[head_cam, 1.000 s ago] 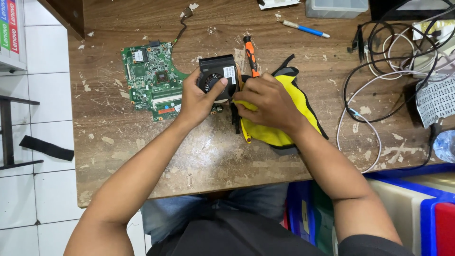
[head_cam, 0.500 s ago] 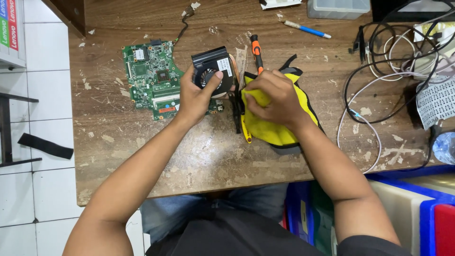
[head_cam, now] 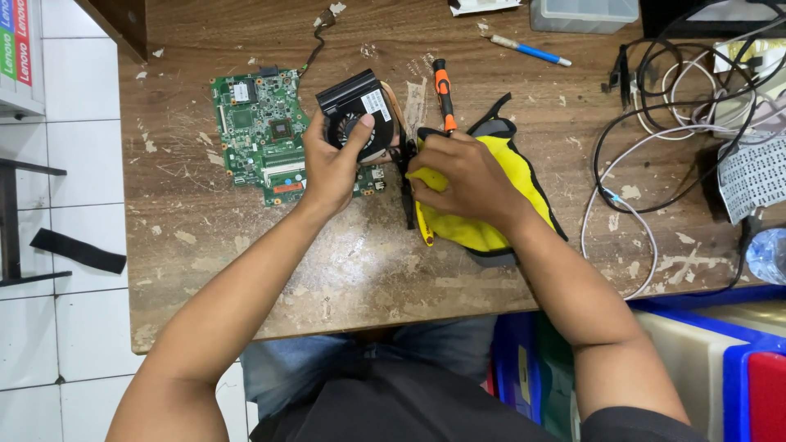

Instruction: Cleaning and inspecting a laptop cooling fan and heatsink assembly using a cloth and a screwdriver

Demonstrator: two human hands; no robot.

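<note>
A black laptop cooling fan (head_cam: 358, 115) with a copper heat pipe sits raised off a scarred wooden workbench (head_cam: 344, 262), just right of a green circuit board (head_cam: 260, 135) lying flat on the wood. Your left hand (head_cam: 332, 164) grasps the fan from below, thumb laid across its round blade opening. Your right hand (head_cam: 463, 176) is clenched around a yellow cloth with black trim (head_cam: 524, 192), pressing it near the pipe end of the fan assembly; whether the cloth touches the metal cannot be told. An orange-and-black screwdriver (head_cam: 443, 94) lies just behind your right knuckles. Farther back rest a blue pen (head_cam: 528, 51) and a clear plastic box (head_cam: 583, 15). White and black cables (head_cam: 655, 106) coil at the bench's right side, near a plastic bottle (head_cam: 768, 254). Blue bins (head_cam: 720, 352) stand by your right elbow.
</note>
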